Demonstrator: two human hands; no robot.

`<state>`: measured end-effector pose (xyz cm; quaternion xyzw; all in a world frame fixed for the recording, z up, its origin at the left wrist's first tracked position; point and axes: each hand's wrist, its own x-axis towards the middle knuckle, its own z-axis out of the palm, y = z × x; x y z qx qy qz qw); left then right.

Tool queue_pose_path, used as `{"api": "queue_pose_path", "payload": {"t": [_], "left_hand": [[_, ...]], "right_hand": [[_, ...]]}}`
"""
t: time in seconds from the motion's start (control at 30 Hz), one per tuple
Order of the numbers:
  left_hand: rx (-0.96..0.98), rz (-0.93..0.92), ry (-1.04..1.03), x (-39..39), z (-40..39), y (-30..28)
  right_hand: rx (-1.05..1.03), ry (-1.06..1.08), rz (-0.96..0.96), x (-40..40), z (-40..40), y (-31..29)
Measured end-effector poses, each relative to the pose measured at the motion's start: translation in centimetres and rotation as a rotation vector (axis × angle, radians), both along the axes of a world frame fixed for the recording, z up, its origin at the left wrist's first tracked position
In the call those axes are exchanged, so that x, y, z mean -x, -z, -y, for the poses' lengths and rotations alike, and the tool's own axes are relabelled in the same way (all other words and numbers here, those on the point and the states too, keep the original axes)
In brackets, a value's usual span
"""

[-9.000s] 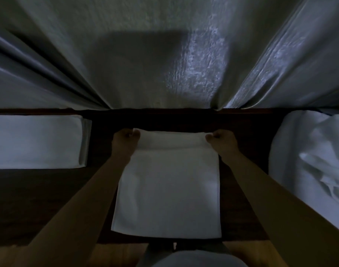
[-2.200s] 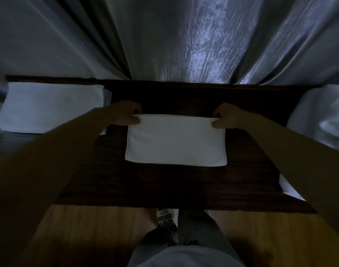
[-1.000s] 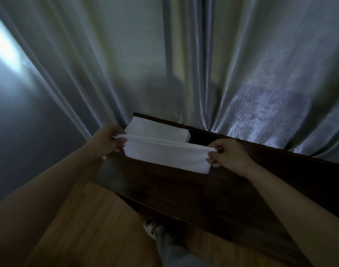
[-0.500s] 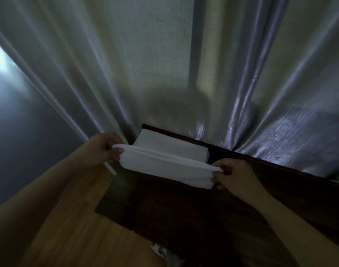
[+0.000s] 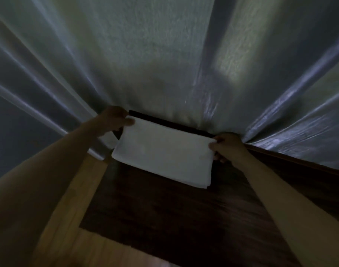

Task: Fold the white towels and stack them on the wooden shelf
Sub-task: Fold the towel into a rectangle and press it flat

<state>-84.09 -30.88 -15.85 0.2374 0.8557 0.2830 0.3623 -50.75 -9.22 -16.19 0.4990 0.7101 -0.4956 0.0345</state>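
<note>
Over the last nine seconds the folded towel went from a long sheet spread on the dark wooden shelf to a half-length rectangle, then was lifted off the surface. Half a second ago it hung edge-on, sagging between the hands; it now faces the camera flat at frame centre. The left hand and right hand have moved its far corners toward the curtain. The earlier stack is now hidden behind it.
</note>
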Motion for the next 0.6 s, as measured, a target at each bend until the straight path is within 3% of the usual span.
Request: {"api": "queue_pose_path", "payload": {"t": [0.13, 0.27, 0.6], "left_hand": [[0.011, -0.049, -0.207, -1.1, -1.4, 4.3], [0.005, -0.254, -0.183, -3.5, 0.4, 5.9], [-0.006, -0.367, -0.208, -5.8, -0.7, 5.6]], "right_hand": [[-0.058, 0.104, -0.052, 0.2, 0.2, 3.1], [0.049, 0.245, -0.107, -0.5, 1.3, 4.4], [-0.275, 0.251, -0.125, 1.8, 3.3, 4.4]]}}
